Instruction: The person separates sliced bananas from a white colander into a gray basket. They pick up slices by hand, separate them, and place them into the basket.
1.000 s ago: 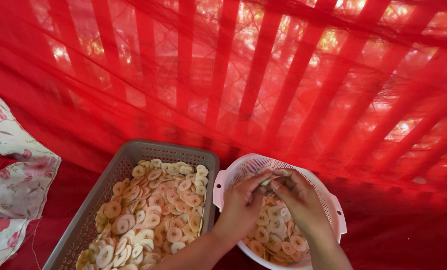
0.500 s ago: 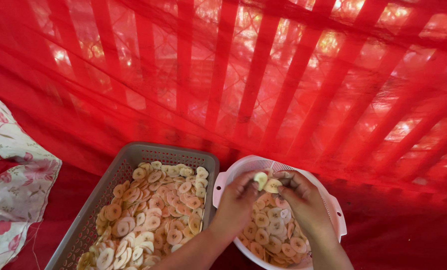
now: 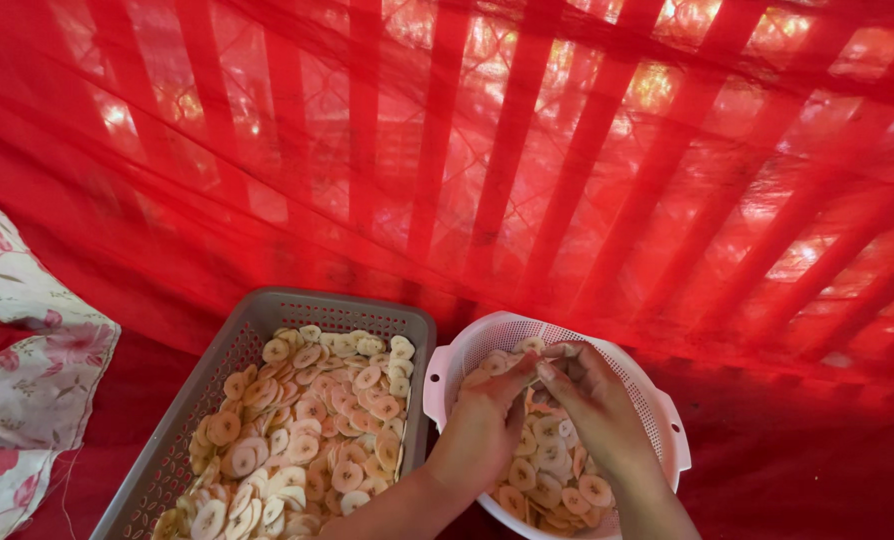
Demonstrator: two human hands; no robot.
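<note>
Both hands have drawn closer together over the far side of the white colander (image 3: 667, 420) since half a second ago, when a couple of pale slices were lifted clear between them; now the slices (image 3: 552, 470) sit lower, tucked between the fingertips. That pile of thin, round banana slices, pale cream to orange-pink, fills the bottom of the colander, and the left hand (image 3: 487, 425) and right hand (image 3: 592, 405) meet just above it, fingers pinched on what looks like a slice or two stuck together near the rim; neither hand is clenched, and each grips lightly with thumb and fingertips. By the look of them the slices are light, thin, a little limp and likely tacky, so they would cling to each other and tear or bend if pulled hard; they seem best taken by the edge between thumb and forefinger and peeled apart gently. Just beside the colander on the left, touching or nearly so, stands a grey perforated basket (image 3: 217, 360) with many more slices (image 3: 307, 420) spread inside it. Both containers rest on a red cloth (image 3: 817, 470), red netting (image 3: 467, 150) with a slatted frame behind it hangs beyond, and a floral fabric (image 3: 27, 370) lies at the far left
</note>
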